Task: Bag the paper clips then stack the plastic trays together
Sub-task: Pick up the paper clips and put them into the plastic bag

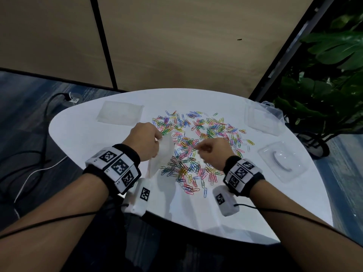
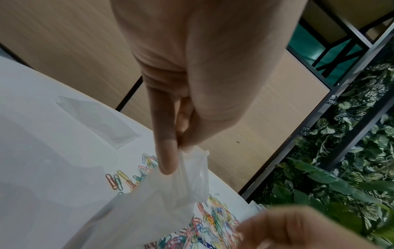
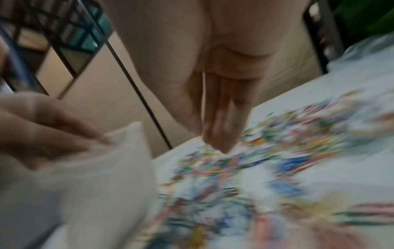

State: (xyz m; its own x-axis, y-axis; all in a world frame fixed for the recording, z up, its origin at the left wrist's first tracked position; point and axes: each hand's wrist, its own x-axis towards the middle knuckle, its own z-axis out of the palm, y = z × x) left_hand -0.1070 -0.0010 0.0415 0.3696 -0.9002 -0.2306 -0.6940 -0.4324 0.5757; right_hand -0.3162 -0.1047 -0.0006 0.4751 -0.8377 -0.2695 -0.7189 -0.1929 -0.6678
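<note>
Several colourful paper clips (image 1: 196, 134) (image 2: 215, 217) lie scattered over the middle of the white table (image 1: 196, 214). My left hand (image 1: 158, 139) (image 2: 181, 149) pinches the top edge of a clear plastic bag (image 1: 163, 156) (image 2: 166, 205) (image 3: 102, 176), which hangs beside the left of the pile. My right hand (image 1: 197, 149) (image 3: 220, 147) hovers over the clips just right of the bag, fingers together and pointing down; I see nothing held in it, though the right wrist view is blurred. Clear plastic trays sit at the right: one (image 1: 264, 121) far, one (image 1: 282, 161) nearer.
A second flat clear bag (image 1: 119, 112) lies at the table's far left. A clear lidded box (image 1: 274, 107) stands behind the far tray. A leafy plant (image 1: 324, 75) crowds the right edge. Cables run over the floor at the left.
</note>
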